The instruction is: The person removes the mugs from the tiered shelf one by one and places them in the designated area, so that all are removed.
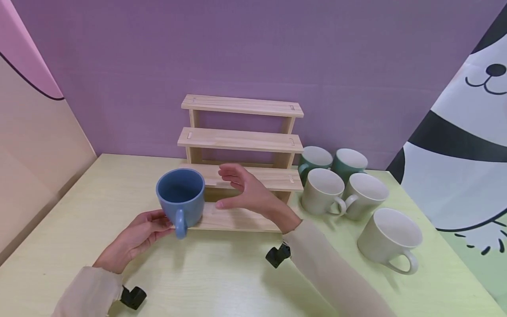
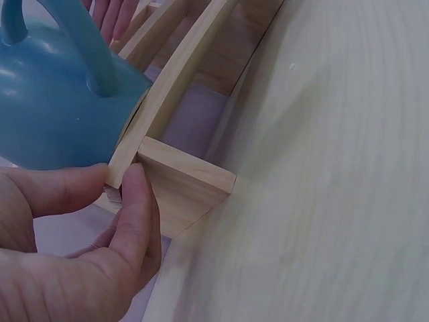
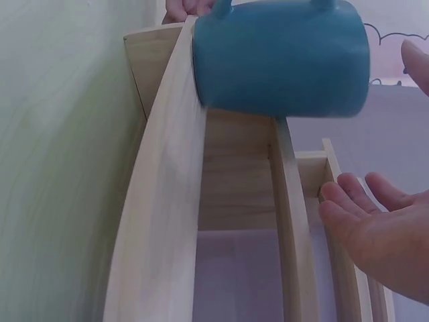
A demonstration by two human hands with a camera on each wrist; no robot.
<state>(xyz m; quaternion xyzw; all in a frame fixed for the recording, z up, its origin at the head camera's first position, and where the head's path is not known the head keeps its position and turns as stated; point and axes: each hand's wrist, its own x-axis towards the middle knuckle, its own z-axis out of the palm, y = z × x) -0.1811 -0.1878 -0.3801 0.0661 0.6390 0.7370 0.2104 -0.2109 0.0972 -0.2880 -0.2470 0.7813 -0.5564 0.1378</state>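
A blue mug [image 1: 183, 193] stands upright at the left end of the lowest step of a wooden stepped shelf [image 1: 237, 220], its handle toward the front. My left hand [image 1: 144, 231] is beside the mug; in the left wrist view its thumb and fingers [image 2: 134, 208] pinch the end of that lowest board, right by the mug's base. My right hand [image 1: 253, 193] hovers over the lower steps, right of the mug and apart from it, fingers spread and thumb out. In the right wrist view the right palm [image 3: 389, 231] holds nothing.
Right of the shelf stand two green mugs with white insides, the nearer one [image 1: 348, 163] partly behind two white mugs [image 1: 322, 191]. Another white mug [image 1: 388, 233] is closer to the front right. A purple backdrop [image 1: 245, 53] rises behind the table [image 1: 222, 277].
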